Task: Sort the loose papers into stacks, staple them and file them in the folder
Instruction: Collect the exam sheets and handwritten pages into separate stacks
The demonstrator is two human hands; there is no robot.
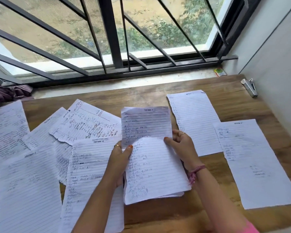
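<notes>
A small stack of lined handwritten sheets (pixel 151 167) is held above the wooden table (pixel 175 214) in the middle. My left hand (pixel 120 158) pinches its left edge with the thumb on top. My right hand (pixel 181 143) grips its right edge. The stack's top half bends upward, headed "Section". Several loose lined sheets (pixel 89 121) lie overlapping to the left. One sheet (pixel 195 121) lies flat at the back right, another sheet (pixel 252 162) lies nearer on the right. A silver stapler (pixel 249 87) rests at the table's far right corner by the wall.
A barred window with a stone sill (pixel 124 83) runs along the table's far side. A small green and yellow packet (pixel 220 72) sits on the sill at the right. Purple cloth (pixel 8 92) lies at the far left. A white wall (pixel 275 64) bounds the right side.
</notes>
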